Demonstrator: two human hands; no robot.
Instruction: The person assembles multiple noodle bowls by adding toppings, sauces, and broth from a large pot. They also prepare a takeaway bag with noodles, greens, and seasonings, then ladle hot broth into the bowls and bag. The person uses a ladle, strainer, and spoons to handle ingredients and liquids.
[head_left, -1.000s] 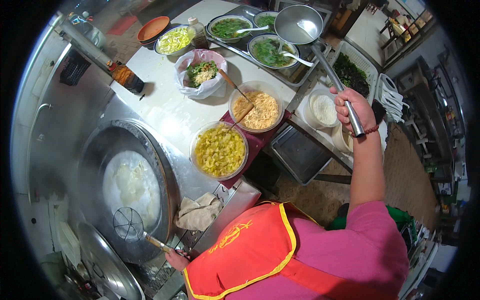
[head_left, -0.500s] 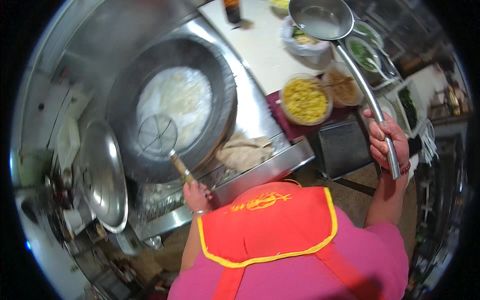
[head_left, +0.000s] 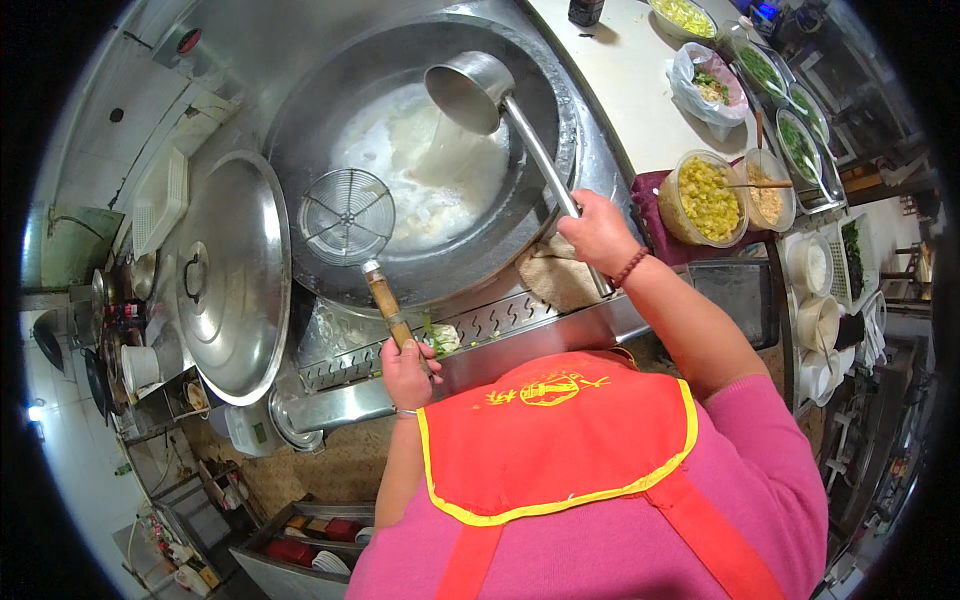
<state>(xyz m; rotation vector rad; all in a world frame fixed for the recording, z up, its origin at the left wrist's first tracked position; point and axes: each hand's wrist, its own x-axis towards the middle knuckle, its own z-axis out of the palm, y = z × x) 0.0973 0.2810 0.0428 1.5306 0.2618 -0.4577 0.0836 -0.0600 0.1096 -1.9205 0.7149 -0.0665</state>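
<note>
My right hand (head_left: 600,238) is closed round the metal handle of a large ladle (head_left: 482,88), whose bowl hangs tilted over a big dark wok (head_left: 300,135). Cloudy white, steaming liquid (head_left: 420,180) fills the wok's bottom; beneath the ladle a pale blur looks like pouring liquid. In my left hand (head_left: 405,373) is the wooden handle of a wire skimmer (head_left: 348,216). Its round mesh is over the wok's near left side, apart from the ladle. A beige cloth (head_left: 562,275) lies by the wok's near right rim, below my right hand.
A domed metal lid (head_left: 235,290) leans left of the wok. At the right are tubs of chopped yellow pickles (head_left: 705,200) and brown crumbs (head_left: 767,200), a bag-lined bowl (head_left: 708,90) and bowls of chopped greens (head_left: 797,150). A slotted metal ledge (head_left: 470,365) runs along the near side.
The ladle has swung left from above the right-hand counter to over the wok, and its bowl now tips. The skimmer stays in my left hand near the wok's left side. The view has shifted.
</note>
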